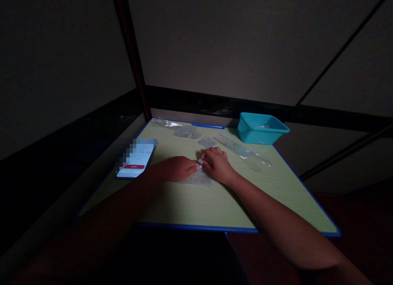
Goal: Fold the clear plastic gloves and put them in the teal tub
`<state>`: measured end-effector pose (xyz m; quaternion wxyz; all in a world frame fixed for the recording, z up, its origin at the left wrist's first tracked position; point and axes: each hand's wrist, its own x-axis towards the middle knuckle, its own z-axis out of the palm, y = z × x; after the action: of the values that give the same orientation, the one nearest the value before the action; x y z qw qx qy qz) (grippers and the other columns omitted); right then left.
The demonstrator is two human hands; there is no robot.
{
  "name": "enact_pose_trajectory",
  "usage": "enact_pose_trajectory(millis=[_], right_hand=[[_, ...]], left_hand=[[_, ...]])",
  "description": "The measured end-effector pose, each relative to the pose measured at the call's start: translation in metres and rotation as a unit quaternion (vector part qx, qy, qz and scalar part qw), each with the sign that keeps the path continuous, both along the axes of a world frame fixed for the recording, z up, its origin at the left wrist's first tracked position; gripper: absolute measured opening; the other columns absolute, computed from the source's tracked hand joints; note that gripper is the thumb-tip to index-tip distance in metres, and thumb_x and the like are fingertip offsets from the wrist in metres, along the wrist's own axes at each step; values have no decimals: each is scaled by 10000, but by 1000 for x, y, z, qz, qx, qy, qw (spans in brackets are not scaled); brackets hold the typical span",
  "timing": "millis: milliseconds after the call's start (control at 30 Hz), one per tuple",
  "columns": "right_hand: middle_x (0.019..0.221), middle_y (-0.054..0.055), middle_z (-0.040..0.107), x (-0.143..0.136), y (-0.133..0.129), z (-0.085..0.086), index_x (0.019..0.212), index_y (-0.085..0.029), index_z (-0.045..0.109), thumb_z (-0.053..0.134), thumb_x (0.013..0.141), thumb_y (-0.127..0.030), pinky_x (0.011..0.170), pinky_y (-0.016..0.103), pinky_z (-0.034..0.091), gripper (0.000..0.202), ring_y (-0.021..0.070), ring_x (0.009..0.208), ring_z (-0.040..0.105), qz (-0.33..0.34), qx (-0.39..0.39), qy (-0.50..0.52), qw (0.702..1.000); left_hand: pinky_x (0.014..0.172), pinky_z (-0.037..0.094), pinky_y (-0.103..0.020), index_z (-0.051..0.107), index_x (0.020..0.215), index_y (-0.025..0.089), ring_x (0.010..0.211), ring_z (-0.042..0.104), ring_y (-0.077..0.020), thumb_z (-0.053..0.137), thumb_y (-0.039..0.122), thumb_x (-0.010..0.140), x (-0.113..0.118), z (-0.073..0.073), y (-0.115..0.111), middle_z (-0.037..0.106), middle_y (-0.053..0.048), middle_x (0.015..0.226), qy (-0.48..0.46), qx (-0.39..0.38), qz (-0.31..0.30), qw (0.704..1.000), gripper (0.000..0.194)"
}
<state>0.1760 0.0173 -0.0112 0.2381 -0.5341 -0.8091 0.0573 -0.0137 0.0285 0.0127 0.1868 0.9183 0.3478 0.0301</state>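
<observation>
Two bare hands meet at the center of the frame, over a clear plastic bag (199, 181) lying flat on a pale, blue-edged counter (196, 209). The left hand (179, 169) reaches in from the lower left and the right hand (217, 165) from the lower right, their fingertips nearly together at the bag's upper part; whether either hand's fingers are clamped on the plastic cannot be told. A small square packet (207, 141) lies just above the right hand in the frame, with a crumpled bag (187, 133) to its upper left and a long clear sleeve (236, 147) to its right. A phone (136, 160), its screen lit, rests left of center. A turquoise basket (256, 134) stands at the counter's far corner, upper right of center.
</observation>
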Motion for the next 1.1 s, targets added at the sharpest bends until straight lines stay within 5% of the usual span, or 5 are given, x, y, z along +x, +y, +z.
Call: enact_pose_trajectory(millis=[100, 267, 433, 833, 1100], right_hand=[[685, 43, 625, 12, 1, 13, 800, -196, 528, 455, 895, -286, 586, 280, 387, 150, 169, 620, 554, -71, -107, 91, 988], [525, -5, 615, 26, 5, 22, 854, -198, 482, 491, 899, -243, 368, 204, 379, 65, 96, 350, 481, -83, -381, 235, 890], [529, -14, 626, 24, 6, 16, 862, -202, 473, 557, 882, -276, 322, 191, 427, 113, 90, 316, 498, -75, -407, 305, 858], [415, -142, 480, 22, -3, 17, 1125, -232, 425, 611, 818, -332, 330, 138, 396, 372, 70, 292, 465, 139, -444, 342, 816], [397, -52, 544, 24, -1, 12, 786, -140, 585, 594, 807, -491, 354, 150, 392, 352, 81, 332, 517, 145, -500, 267, 811]], left_hand=[[640, 358, -247, 595, 786, 163, 681, 545, -154, 278, 365, 948, 0, -1, 2, 635, -51, 755, 13, -20, 18, 1000, 409], [641, 360, -246, 586, 770, 169, 676, 538, -155, 269, 384, 943, 1, 1, 2, 626, -43, 728, 10, -44, 30, 999, 419], [655, 372, -248, 595, 784, 166, 695, 552, -163, 260, 387, 939, 2, 3, 2, 643, -51, 754, 14, -49, 38, 998, 430], [620, 365, -263, 597, 836, 157, 681, 536, -163, 298, 393, 918, 0, -3, 8, 626, -57, 774, 8, -59, 32, 998, 389], [542, 314, -225, 481, 893, 186, 626, 469, -132, 527, 382, 790, -6, -3, 10, 534, 23, 709, -17, -76, 33, 996, 226]])
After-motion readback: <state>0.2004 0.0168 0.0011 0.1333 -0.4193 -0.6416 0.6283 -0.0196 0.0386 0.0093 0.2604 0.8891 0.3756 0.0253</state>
